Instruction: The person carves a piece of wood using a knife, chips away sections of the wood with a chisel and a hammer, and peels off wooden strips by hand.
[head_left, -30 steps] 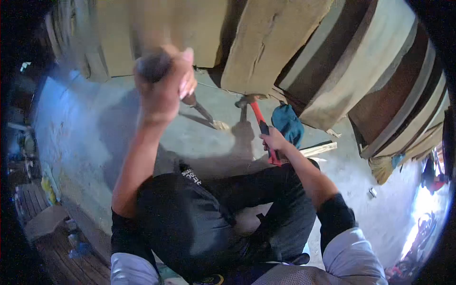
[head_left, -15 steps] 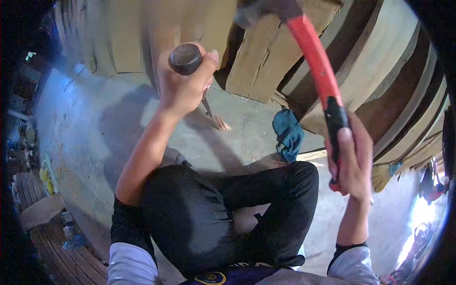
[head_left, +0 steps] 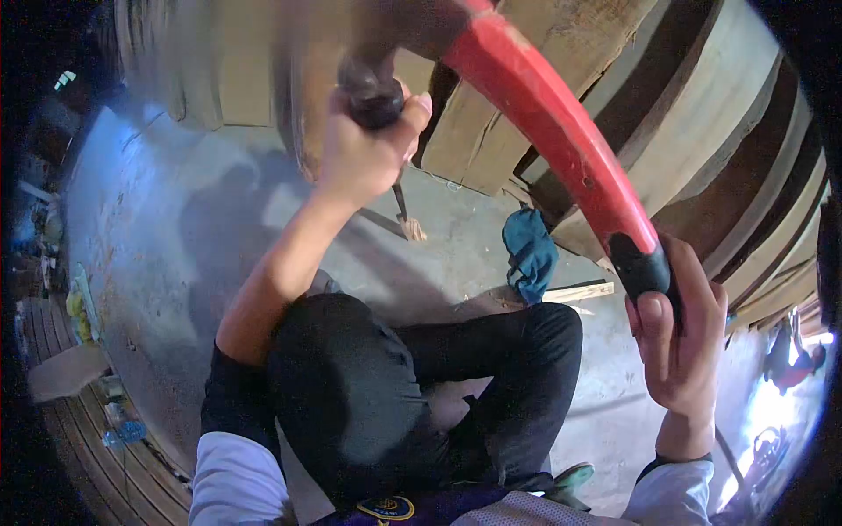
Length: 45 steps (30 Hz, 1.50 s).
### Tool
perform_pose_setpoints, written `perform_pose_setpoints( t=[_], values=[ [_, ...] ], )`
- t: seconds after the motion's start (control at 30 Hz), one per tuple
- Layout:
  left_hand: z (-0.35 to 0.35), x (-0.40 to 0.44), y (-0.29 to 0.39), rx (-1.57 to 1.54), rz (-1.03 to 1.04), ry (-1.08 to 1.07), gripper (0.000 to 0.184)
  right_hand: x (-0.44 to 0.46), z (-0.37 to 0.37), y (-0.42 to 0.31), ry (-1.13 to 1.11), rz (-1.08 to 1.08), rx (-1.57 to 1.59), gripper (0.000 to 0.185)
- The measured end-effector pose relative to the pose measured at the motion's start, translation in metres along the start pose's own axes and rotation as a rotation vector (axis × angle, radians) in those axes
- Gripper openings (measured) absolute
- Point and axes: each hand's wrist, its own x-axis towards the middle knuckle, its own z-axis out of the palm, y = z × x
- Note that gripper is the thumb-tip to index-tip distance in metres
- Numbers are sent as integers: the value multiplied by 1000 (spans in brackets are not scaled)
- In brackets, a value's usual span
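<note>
My left hand [head_left: 368, 153] is closed around the dark handle [head_left: 377, 107] of a chisel. Its thin metal shank [head_left: 401, 200] points down from the fist, and a small pale chip of wood [head_left: 412, 230] shows at its lower end. On the right, my right hand [head_left: 682, 337] grips the black end of a hammer [head_left: 574, 162] with a red handle. The hammer's head is blurred and sits at the top of the view, over the chisel's butt; whether they touch I cannot tell.
Large wooden boards and curved timbers [head_left: 702, 131] stand at the top and right. A teal cloth [head_left: 529, 254] lies on the concrete floor [head_left: 237, 219] beside a short wood strip [head_left: 579, 292]. My bent legs [head_left: 351, 394] are in front of me. Wooden slats [head_left: 96, 447] lie at lower left.
The hammer has swung forward and left, closer to the camera, its head now over the chisel. My right hand has shifted down and right; my left hand and chisel moved slightly right.
</note>
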Motion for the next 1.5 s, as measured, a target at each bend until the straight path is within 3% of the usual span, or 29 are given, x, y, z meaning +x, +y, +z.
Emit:
perform_pose_setpoints(
  t=[0.2,0.3,0.4,0.47,0.6,0.77,0.9,0.93,1.03,1.07,1.17,1.5],
  values=[
    [5,4,3,113,36,-11,28,1,2,-3,57,32,-5,36],
    [5,2,6,92,18,-11,30,4,-1,-7,75,67,-81,48],
    [5,2,3,75,27,-3,29,5,1,-4,188,72,-71,71],
    [9,-2,3,63,-25,28,27,-1,2,-5,246,41,-147,74],
    [8,0,-1,-1,57,8,26,8,-1,-13,94,87,-33,69],
    [5,-1,9,119,-54,33,26,2,-2,-14,196,50,-3,67],
    [6,2,3,54,37,3,28,11,-4,-11,144,107,-81,77],
    [7,0,3,66,11,39,28,8,-4,-11,218,86,-99,78],
    [7,-3,10,134,-60,36,19,3,-4,-19,232,104,-5,77],
    [3,-1,5,85,-26,26,28,2,-3,-21,221,127,23,77],
    [3,-3,-2,74,89,33,28,9,-1,-17,136,113,-4,69],
    [-1,-5,-5,54,72,30,30,10,-5,-22,75,130,33,70]
  ],
)
